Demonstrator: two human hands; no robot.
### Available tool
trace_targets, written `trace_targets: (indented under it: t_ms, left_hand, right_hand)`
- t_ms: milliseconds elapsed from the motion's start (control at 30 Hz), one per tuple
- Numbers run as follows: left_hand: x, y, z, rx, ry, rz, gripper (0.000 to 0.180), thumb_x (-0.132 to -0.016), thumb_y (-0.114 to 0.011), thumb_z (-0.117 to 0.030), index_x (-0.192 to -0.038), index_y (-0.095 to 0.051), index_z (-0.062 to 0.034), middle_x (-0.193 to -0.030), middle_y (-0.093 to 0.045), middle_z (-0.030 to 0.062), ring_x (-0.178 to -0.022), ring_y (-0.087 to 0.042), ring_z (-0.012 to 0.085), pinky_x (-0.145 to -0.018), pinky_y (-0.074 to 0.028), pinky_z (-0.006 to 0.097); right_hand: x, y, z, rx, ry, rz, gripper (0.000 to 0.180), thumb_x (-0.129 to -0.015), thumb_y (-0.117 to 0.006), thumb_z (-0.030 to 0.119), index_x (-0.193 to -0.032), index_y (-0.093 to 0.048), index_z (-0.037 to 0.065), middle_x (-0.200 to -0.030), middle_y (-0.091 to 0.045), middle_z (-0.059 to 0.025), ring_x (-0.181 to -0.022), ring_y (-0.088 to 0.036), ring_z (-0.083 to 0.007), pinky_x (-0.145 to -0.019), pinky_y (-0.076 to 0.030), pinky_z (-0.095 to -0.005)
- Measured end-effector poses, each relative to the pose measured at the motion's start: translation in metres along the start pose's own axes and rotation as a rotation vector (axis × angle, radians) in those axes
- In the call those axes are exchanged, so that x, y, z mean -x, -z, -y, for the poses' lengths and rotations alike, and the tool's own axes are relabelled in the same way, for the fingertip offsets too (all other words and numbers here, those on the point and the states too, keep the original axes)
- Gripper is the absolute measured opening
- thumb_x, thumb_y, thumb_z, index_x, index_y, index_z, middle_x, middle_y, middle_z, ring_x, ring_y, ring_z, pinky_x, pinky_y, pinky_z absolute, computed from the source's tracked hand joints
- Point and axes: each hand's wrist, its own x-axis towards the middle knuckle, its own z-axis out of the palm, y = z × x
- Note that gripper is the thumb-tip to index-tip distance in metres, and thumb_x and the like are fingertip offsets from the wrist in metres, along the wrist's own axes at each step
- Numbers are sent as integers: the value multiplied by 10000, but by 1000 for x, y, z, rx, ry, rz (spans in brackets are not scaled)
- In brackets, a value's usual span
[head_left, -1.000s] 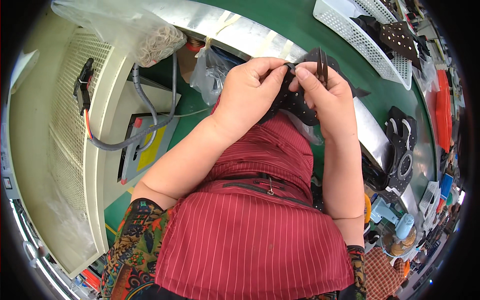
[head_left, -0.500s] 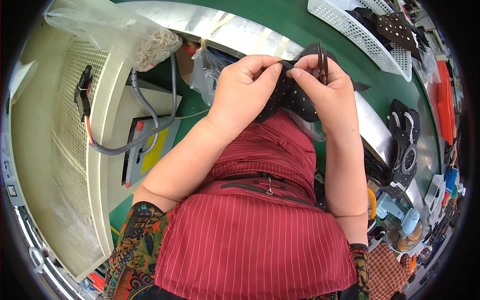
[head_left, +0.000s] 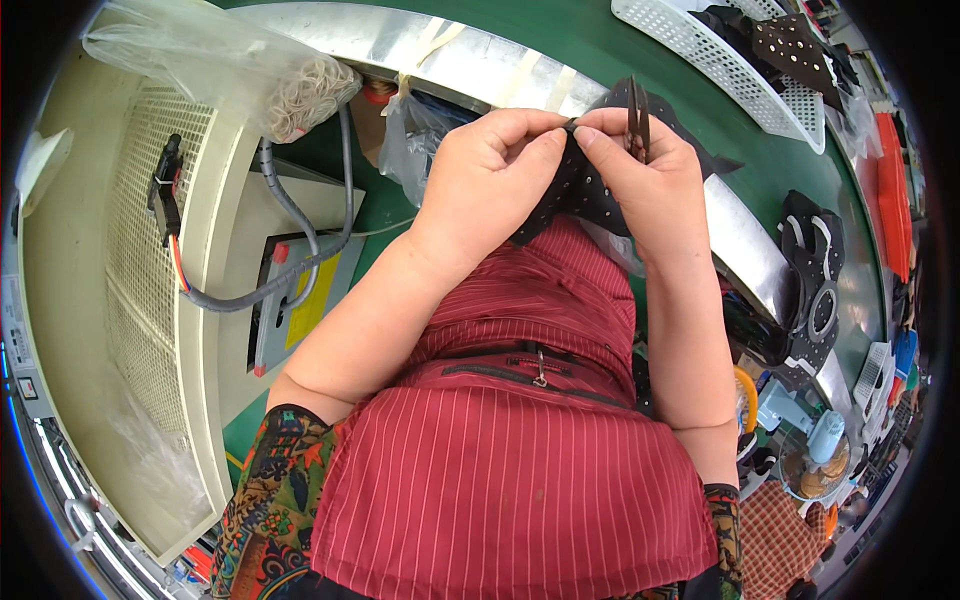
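Note:
Black material with light dots (head_left: 592, 195) hangs below my hands, over the bench edge and my lap. My left hand (head_left: 488, 178) is closed, with thumb and forefinger pinching a narrow black edge of it. Right beside those fingertips, my right hand (head_left: 655, 180) pinches the same edge. Dark metal thread snips (head_left: 638, 118) are also tucked in my right hand, their pointed blades rising above the fingers. My hands hide the snips' lower part and much of the pinched edge.
A green bench (head_left: 545, 22) with a metal rim (head_left: 360, 32) curves ahead. White baskets (head_left: 690, 60) and another dotted black piece (head_left: 812, 280) are at right. A bag of cord (head_left: 310, 100), a grey hose (head_left: 235, 300) and a beige cabinet (head_left: 205, 400) stand left.
The short black strip between my fingertips shows less now, and the fingertips have come closer together. The snips tilt slightly more to the left. Both hands keep their hold.

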Motion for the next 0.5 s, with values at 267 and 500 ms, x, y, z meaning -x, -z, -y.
trace_targets:
  t_ms: [267, 500]
  left_hand:
    - [-3, 6, -4, -348, -124, -7, 199, -881, -594, -129, -997, -659, 18, -692, -621, -7, -585, -502, 28, -520, -411, 196]
    - [-7, 10, -6, -431, -47, -3, 208, -879, -561, -132, -973, -665, 22, -689, -631, 18, -614, -541, 44, -554, -440, 209]
  right_hand:
    - [-1, -7, -11, 63, 32, 4, 138, -831, -643, 115, -898, -661, -5, -651, -533, 55, -591, -425, -12, -516, -351, -187]
    - [0, -11, -14, 71, 38, 3, 135, -830, -640, 115, -889, -662, -5, -645, -529, 52, -590, -422, -13, -515, -349, -190]
